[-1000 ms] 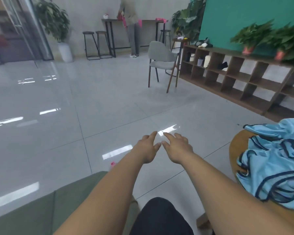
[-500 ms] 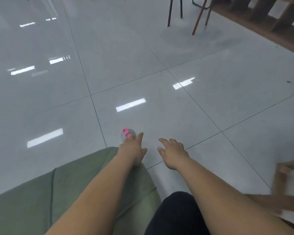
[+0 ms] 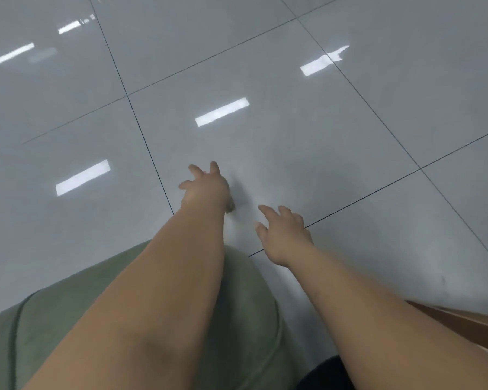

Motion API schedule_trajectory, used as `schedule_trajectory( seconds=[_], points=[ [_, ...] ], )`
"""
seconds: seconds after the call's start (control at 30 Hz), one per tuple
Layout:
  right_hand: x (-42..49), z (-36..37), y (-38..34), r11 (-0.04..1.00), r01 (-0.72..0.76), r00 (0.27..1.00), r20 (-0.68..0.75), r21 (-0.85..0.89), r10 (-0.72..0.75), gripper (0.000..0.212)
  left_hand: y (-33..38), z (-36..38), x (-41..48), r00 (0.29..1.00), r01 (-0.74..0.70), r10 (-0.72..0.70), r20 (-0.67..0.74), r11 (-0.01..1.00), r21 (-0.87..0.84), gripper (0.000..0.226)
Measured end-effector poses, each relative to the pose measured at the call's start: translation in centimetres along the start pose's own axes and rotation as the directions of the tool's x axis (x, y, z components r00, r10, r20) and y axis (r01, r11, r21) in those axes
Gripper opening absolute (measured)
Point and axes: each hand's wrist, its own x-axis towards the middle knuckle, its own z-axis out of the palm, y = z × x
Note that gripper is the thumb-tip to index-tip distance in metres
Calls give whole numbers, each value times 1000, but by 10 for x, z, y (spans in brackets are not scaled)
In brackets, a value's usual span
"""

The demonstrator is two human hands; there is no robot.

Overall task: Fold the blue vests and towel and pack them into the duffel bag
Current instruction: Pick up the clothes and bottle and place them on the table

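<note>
landmark: green cushion (image 3: 68, 319), bottom left of view. All places below are given against it.
left hand (image 3: 206, 187): out past the cushion's far edge, over the tiled floor (image 3: 350, 136). Fingers splayed wide, nothing seen in them.
right hand (image 3: 286, 235): just off the cushion's right edge, nearer the body than the left hand and apart from it. Palm down, fingers loosely spread, empty.
why held so: both arms are stretched forward and down with the hands wide. Reads as a reach for something low beyond the cushion, but that's my guess only.
small dark bit (image 3: 230, 206): at the left hand's wrist edge, just beyond the cushion. Too blurred to name, and I can't tell if it's touched.
blue vests, towel, duffel bag: none in frame, so can't place them.
wooden edge (image 3: 468, 322): well right of the cushion, low corner. Probably a furniture rim.
dark fabric (image 3: 327, 375): bottom edge, right of the cushion. Likely the person's clothing.
writing/brands: none readable. Only bright light reflections (image 3: 221, 111) on the tiles, beyond the cushion.
step: no cloth in hand, so no fold under way. Can't judge how far along.
next: hands need to get to cloth or bag first.
</note>
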Motion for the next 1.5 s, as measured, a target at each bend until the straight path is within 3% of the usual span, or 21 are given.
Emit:
schedule_trajectory(
  seconds=[0.07,0.2,0.33,0.47,0.63,0.8,1.0,1.13,1.33,1.43,1.5],
  points=[
    [7,7,0,999,20,1000,16,27,-21,54,3,1,8,999,-39,37,35,997,66,102],
    [13,14,10,997,7,1000,21,77,-8,56,3,1,24,998,-39,38,44,999,22,86],
    [9,13,23,985,-43,999,12,169,42,56,10,2,11,989,-128,132,-64,989,71,68],
    [-11,-5,34,952,-112,990,-55,284,132,58,16,6,-21,941,-302,281,-189,949,-93,82],
    [-66,-42,43,948,-95,967,-197,303,160,82,16,-9,-93,858,-491,375,-350,798,-350,104],
    [-131,-83,40,934,-53,933,-315,354,172,98,24,-50,-186,731,-671,482,-483,636,-381,106],
    [-228,-152,36,845,181,819,-553,503,154,71,56,-121,-317,520,-847,582,-625,444,-292,109],
    [-299,-193,56,802,288,744,-650,523,157,58,81,-149,-390,422,-904,588,-690,333,-269,117],
    [-394,-241,93,826,308,638,-746,472,189,46,125,-157,-484,370,-926,577,-728,169,-337,126],
    [-424,-264,117,883,230,620,-761,409,191,43,156,-150,-510,386,-918,550,-740,152,-365,99],
    [-439,-275,139,948,118,619,-768,297,164,56,175,-145,-523,406,-910,515,-755,156,-383,76]
  ],
)
